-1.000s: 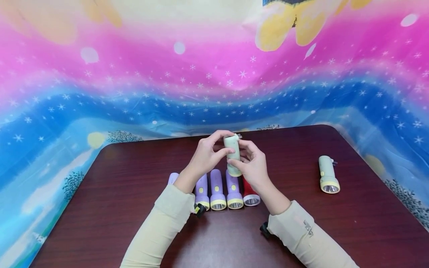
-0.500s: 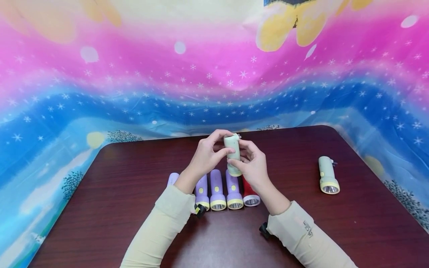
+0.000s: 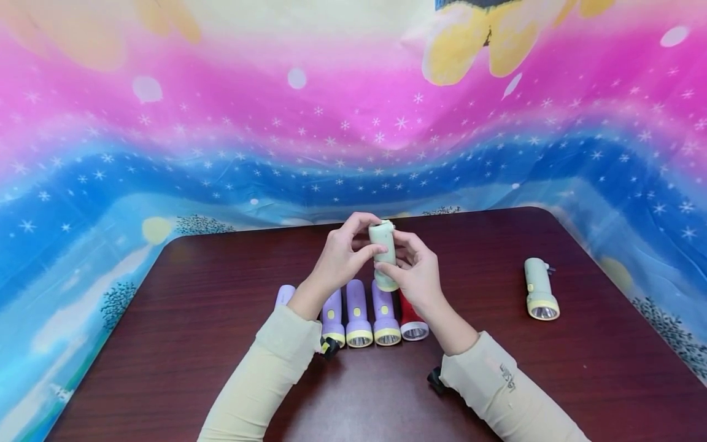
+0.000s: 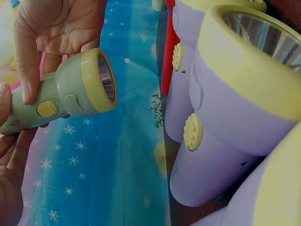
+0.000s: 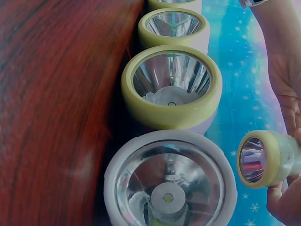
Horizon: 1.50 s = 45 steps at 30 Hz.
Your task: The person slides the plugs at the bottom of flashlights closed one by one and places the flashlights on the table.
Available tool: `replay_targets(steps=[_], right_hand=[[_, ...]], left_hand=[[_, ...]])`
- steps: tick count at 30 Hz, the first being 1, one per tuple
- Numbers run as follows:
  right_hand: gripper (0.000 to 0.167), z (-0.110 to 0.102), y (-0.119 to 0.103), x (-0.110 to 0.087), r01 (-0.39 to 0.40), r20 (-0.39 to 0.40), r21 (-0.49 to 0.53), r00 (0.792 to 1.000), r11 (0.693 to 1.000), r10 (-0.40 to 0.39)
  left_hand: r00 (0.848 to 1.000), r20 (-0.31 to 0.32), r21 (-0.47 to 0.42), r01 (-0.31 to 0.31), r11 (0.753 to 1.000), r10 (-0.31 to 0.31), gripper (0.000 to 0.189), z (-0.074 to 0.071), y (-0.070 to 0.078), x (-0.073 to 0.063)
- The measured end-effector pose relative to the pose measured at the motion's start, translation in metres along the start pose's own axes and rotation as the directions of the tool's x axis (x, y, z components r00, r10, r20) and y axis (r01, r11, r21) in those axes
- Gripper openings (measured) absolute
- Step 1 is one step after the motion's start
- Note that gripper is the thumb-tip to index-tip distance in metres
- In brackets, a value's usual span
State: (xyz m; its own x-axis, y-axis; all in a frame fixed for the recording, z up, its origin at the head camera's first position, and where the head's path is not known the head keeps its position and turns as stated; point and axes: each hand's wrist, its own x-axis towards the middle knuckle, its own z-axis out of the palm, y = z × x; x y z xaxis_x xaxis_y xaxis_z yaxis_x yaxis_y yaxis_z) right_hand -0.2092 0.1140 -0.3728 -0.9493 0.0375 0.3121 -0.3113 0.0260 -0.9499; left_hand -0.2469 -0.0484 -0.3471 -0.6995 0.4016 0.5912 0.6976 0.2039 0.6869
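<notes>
Both hands hold a pale green flashlight (image 3: 381, 234) with a yellow rim above the table, its lens end pointing down. My left hand (image 3: 343, 253) pinches it, thumb across the body and index finger at the top end by the small plug. My right hand (image 3: 418, 273) grips it from the other side, thumb low on the body and fingers behind. A yellow switch (image 4: 47, 108) shows on its side in the left wrist view. In the right wrist view its lens (image 5: 253, 160) faces the camera. The plug prongs barely show.
Below the hands, several purple flashlights (image 3: 358, 310) and a red flashlight (image 3: 413, 320) lie in a row on the dark wood table (image 3: 221, 374). Another pale green flashlight (image 3: 541, 288), prongs sticking out, lies apart at the right. A patterned cloth (image 3: 353, 135) hangs behind.
The metal prongs at the held flashlight's top stuck out to the right earlier and now hardly show. My left index finger has lifted slightly; the grips otherwise look the same.
</notes>
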Motion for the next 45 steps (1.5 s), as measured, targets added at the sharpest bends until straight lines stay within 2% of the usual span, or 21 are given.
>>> replay_targets(steps=[28, 33, 39, 45], right_hand=[[0.056, 0.002, -0.001, 0.000, 0.000, 0.026, -0.011, 1.000, 1.000, 0.001], [0.059, 0.000, 0.000, -0.003, 0.023, 0.066, -0.081, 0.998, 0.996, -0.018], [0.071, -0.002, 0.002, -0.007, 0.082, 0.127, -0.217, 0.990, 0.973, -0.055], [0.074, -0.004, 0.001, -0.009, 0.107, 0.122, -0.261, 0.990, 0.959, -0.077]], left_hand=[[0.999, -0.015, 0.015, 0.034, 0.999, -0.034, 0.040, -0.004, -0.001, -0.001], [0.999, -0.013, 0.011, 0.044, 0.999, -0.044, 0.040, -0.004, 0.001, -0.002], [0.998, -0.013, 0.022, 0.054, 0.998, -0.053, 0.040, -0.002, 0.002, -0.003], [0.999, -0.026, 0.019, 0.044, 0.999, -0.043, 0.039, 0.001, 0.002, -0.002]])
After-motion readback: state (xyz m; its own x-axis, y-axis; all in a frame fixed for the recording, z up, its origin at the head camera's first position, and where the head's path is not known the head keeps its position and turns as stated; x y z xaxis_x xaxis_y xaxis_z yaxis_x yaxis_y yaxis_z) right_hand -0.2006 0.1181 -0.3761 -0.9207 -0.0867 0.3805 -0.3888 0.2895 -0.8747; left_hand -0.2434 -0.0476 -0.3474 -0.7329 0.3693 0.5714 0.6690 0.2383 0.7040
